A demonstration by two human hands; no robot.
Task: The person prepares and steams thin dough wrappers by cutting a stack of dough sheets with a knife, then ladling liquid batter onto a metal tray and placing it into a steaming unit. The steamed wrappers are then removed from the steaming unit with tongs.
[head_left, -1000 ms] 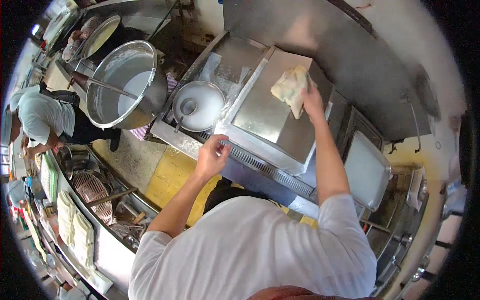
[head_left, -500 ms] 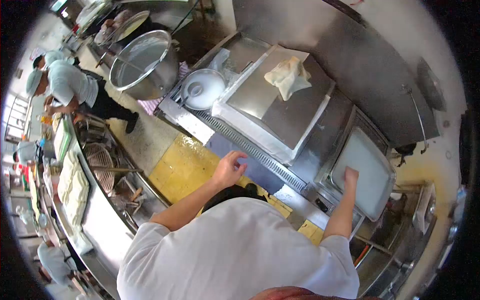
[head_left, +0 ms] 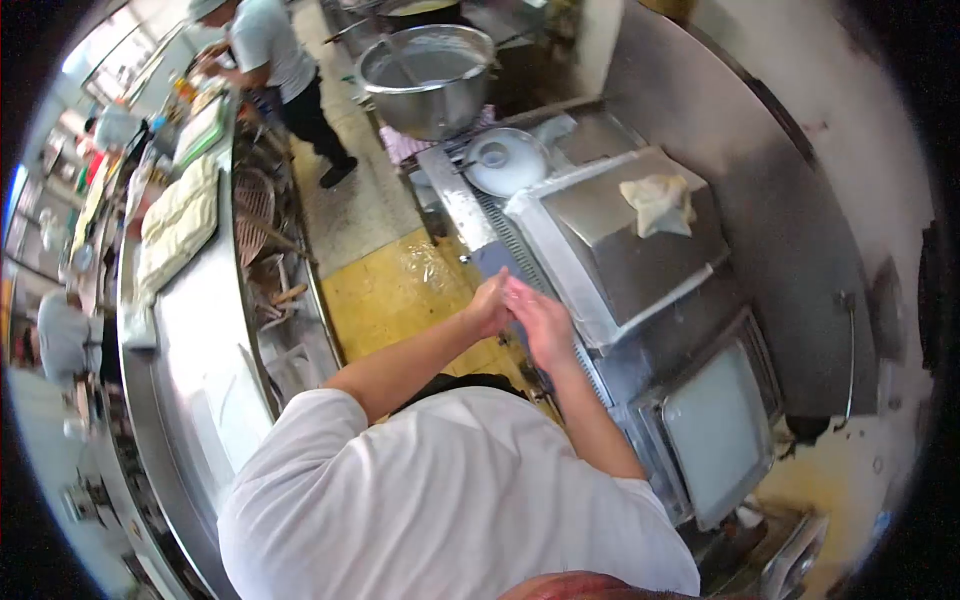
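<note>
My left hand [head_left: 489,306] and my right hand [head_left: 543,322] meet in front of my body, above the yellow floor and the counter's front edge. Their fingers touch near the tips, and I see nothing held between them. The right hand's fingers are stretched out; those of the left are partly hidden behind it. To the right lies a shallow metal tray [head_left: 712,432] with a smooth whitish surface inside. Ahead of the hands is a box-like steel cover [head_left: 610,250] edged with white cloth, and a crumpled pale cloth [head_left: 660,205] rests on top.
A large metal bowl [head_left: 425,92] and a round white-filled pan [head_left: 508,162] stand ahead. On the left runs a steel worktable [head_left: 205,370] with a long pale dough-like slab [head_left: 180,222]. A co-worker [head_left: 285,65] stands at its far end, and another person [head_left: 68,335] is farther left.
My right hand has left the tray and come across to meet my left hand. The left hand has moved slightly up and right. The view has turned, shifting the surroundings.
</note>
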